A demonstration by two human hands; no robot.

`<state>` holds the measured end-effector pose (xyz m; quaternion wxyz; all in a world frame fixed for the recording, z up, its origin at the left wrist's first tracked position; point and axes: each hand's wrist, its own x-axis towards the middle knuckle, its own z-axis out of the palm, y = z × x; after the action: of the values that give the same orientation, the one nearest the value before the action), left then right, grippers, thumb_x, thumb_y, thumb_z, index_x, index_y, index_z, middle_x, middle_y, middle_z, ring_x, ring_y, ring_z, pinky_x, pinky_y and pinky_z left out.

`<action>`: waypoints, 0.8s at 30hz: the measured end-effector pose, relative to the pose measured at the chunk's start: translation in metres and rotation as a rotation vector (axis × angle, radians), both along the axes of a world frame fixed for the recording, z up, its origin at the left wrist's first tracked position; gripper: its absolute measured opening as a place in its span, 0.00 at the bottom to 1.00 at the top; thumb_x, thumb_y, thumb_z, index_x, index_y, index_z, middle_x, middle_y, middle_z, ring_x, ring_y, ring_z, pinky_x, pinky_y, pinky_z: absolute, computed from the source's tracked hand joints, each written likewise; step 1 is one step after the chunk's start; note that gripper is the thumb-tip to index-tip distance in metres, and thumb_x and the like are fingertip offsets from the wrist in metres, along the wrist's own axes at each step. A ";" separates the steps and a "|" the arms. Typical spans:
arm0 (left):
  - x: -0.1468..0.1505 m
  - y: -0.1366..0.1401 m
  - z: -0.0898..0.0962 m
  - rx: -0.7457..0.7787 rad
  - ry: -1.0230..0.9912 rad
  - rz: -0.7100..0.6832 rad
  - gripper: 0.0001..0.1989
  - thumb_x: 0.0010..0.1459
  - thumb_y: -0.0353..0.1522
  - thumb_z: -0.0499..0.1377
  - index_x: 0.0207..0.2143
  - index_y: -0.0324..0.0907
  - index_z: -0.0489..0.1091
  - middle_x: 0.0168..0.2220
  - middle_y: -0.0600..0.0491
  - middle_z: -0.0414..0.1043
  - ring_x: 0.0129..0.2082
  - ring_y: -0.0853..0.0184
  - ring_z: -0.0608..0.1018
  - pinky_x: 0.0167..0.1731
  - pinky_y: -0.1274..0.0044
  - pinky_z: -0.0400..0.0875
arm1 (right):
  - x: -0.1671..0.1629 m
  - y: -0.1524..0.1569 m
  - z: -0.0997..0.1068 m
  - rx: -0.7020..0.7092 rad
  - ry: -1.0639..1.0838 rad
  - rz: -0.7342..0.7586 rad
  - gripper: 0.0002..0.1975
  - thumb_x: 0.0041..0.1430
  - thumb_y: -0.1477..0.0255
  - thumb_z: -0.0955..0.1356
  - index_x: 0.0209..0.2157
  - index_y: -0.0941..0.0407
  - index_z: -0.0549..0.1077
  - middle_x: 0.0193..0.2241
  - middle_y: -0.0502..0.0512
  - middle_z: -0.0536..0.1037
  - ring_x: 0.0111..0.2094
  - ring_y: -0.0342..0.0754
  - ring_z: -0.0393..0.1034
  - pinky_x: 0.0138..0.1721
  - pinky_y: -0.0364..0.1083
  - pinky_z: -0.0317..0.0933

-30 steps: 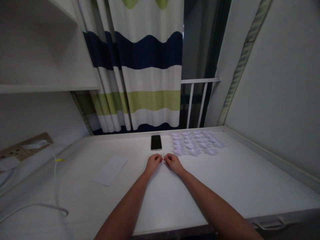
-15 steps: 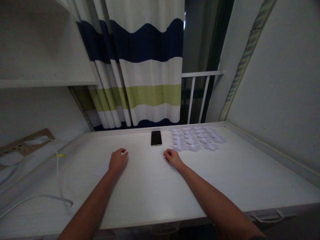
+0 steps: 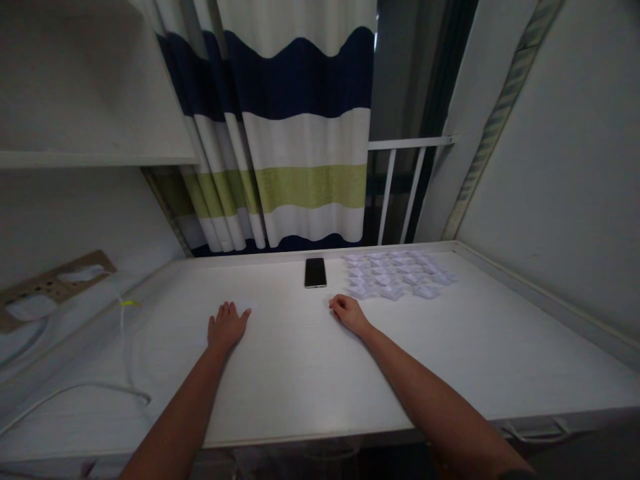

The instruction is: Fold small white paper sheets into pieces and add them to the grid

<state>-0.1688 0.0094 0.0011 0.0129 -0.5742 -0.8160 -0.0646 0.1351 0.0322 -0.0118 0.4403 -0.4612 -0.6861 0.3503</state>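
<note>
My left hand (image 3: 227,325) lies flat on the white tabletop (image 3: 295,373), its fingers spread and thumb out to the right. Faint pale edges beside it look like thin white paper, but they hardly stand out from the table. Right of the middle, my right hand (image 3: 350,313) rests on the table with its fingers curled in, and nothing shows in them. Just beyond it lies a black phone (image 3: 315,273), screen up. Several small folded white paper pieces (image 3: 393,275) stand in rows behind and to the right of my right hand.
A striped curtain (image 3: 310,143) hangs behind the table, beside a white railing (image 3: 410,143). At the left are a power strip (image 3: 55,288) with plugs and a white cable (image 3: 95,385) on the tabletop. A shelf (image 3: 95,160) juts out at upper left.
My left hand has gone from curled fingers to lying flat and spread, a little further left. My right hand keeps its pose. The view has shifted slightly.
</note>
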 end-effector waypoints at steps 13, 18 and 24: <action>-0.005 -0.002 0.004 0.126 -0.044 -0.030 0.25 0.56 0.32 0.38 0.52 0.29 0.56 0.54 0.37 0.55 0.55 0.56 0.58 0.48 0.63 0.55 | 0.002 -0.001 0.002 0.035 -0.038 -0.003 0.11 0.50 0.67 0.60 0.19 0.58 0.65 0.13 0.45 0.62 0.17 0.39 0.54 0.22 0.39 0.48; 0.000 -0.007 0.029 0.259 -0.186 -0.010 0.24 0.56 0.33 0.38 0.52 0.31 0.57 0.50 0.37 0.62 0.47 0.54 0.67 0.45 0.63 0.58 | 0.001 -0.002 0.004 0.036 -0.038 -0.003 0.12 0.50 0.67 0.60 0.19 0.58 0.65 0.14 0.45 0.63 0.17 0.39 0.56 0.22 0.39 0.49; 0.053 -0.003 0.070 0.579 -0.698 -0.178 0.20 0.55 0.37 0.45 0.47 0.39 0.63 0.47 0.47 0.66 0.48 0.60 0.66 0.47 0.70 0.58 | 0.000 -0.002 0.002 0.031 -0.001 -0.022 0.12 0.50 0.66 0.60 0.20 0.58 0.66 0.14 0.46 0.64 0.18 0.40 0.57 0.22 0.40 0.51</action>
<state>-0.1154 0.0061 0.0711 -0.1085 -0.5589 -0.6673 -0.4802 0.1352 0.0300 -0.0097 0.4509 -0.4618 -0.6867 0.3344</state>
